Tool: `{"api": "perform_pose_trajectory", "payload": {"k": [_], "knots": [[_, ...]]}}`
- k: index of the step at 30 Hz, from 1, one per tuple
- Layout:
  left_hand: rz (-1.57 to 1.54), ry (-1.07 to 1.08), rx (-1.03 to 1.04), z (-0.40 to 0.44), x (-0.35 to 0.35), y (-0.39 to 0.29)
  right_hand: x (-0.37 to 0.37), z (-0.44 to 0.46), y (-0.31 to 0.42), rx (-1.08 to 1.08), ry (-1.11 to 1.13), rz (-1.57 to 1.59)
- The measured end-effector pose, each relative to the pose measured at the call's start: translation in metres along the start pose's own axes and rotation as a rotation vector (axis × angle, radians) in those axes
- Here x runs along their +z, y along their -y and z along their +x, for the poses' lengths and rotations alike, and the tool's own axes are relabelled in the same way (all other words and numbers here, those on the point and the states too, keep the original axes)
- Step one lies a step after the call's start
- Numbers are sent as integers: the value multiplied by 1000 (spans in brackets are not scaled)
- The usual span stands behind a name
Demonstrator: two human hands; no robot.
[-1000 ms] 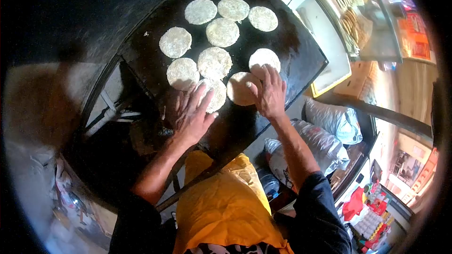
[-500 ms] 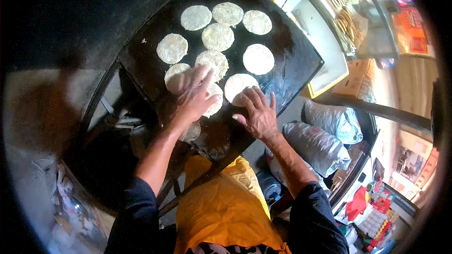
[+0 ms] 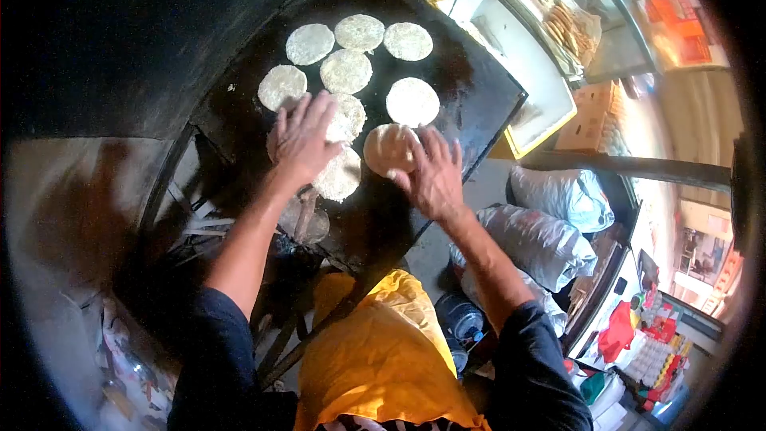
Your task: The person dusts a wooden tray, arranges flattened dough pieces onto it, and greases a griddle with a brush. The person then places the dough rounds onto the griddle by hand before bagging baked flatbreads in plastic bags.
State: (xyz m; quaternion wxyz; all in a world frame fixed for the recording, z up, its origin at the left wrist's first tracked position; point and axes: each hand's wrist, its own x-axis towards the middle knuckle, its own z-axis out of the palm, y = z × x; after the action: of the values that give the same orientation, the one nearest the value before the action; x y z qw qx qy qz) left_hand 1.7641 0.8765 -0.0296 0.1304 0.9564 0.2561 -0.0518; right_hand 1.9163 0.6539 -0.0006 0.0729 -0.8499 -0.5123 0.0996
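Head view: both hands' fingers spread wide over rough, floury round flatbreads.

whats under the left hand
From under the left hand, part of a pale flatbread shows on the dark griddle; whatever lies directly beneath the palm is covered.

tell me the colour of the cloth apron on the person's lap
Plain yellow-orange cloth apron, no print visible; it shows best in the head view.
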Motion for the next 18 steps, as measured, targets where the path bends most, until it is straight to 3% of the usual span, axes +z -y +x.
{"api": "perform_pose_trajectory", "payload": {"k": [2,4,6,8,11,12,14,18], "knots": [[-20,156,87,-7,14,-12,7,-25,9,-50,39,-20],[-46,160,75,-14,14,-20,9,-39,10,-20,209,-23],[-96,130,71,-13,17,-15,13,-47,7,-1,159,27],[-85,29,-103,-17,5,-24,-5,-47,8,4,-76,121],[-217,-218,28,-41,-1,-14,-81,-61,11,41,-467,520],[-433,-256,70,-51,-10,-26,-130,-71,23,-4,-584,702],[-614,-139,90,-74,-22,-56,-201,-106,28,-244,-736,961],[-689,-63,252,-98,-23,-130,-293,-154,51,-372,-1077,902]]}}
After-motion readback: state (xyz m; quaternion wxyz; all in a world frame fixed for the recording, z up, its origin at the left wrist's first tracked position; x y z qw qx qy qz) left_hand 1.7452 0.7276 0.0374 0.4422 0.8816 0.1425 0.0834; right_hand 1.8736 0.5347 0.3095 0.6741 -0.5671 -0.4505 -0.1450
